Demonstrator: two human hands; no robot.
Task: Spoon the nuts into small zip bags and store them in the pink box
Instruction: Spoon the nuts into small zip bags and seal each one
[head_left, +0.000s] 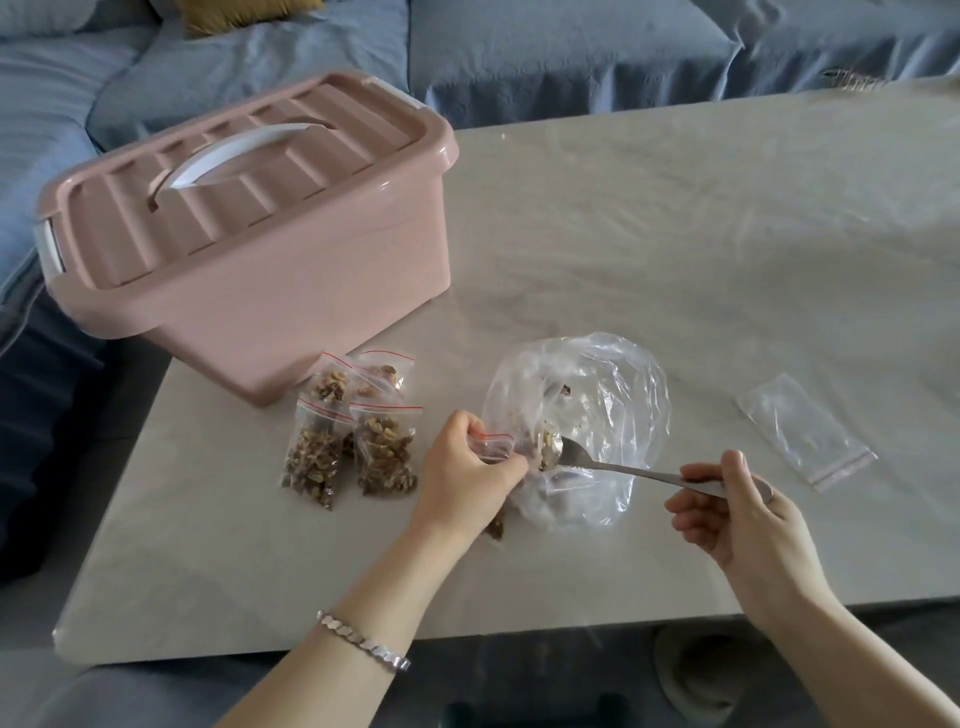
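Four filled zip bags (384, 452) lie in a tight, overlapping cluster just in front of the pink box (249, 270), touching or nearly touching its near corner. Each is clear plastic with a red seal line and is packed with brown, crumbly nuts (317, 462). The box is ribbed, glossy plastic with rounded corners. Its lid is on, with a white handle (234, 150) lying flat in the lid's recess and white latches (49, 249) at the ends.

To the right of the box and nearer the person, a crinkled large clear bag (597, 395) sprawls open on the table (675, 234), with only a few crumbs inside. The left hand (467, 473), in front of the box, pinches the red-edged mouth of a small zip bag (493, 447) between thumb and fingers. The hand hides most of that bag. The right hand (737, 514) grasps the handle of a metal spoon (623, 467) with curled fingers. The spoon's bowl is loaded with nut pieces and sits right at the bag's mouth, over the large bag.

Further right of the box, well apart from it, a flat pile of empty zip bags (805, 431) lies on the pale, faintly glossy tabletop. A silver link bracelet (363, 642) circles the left wrist. Behind the box runs a blue quilted sofa (519, 41).
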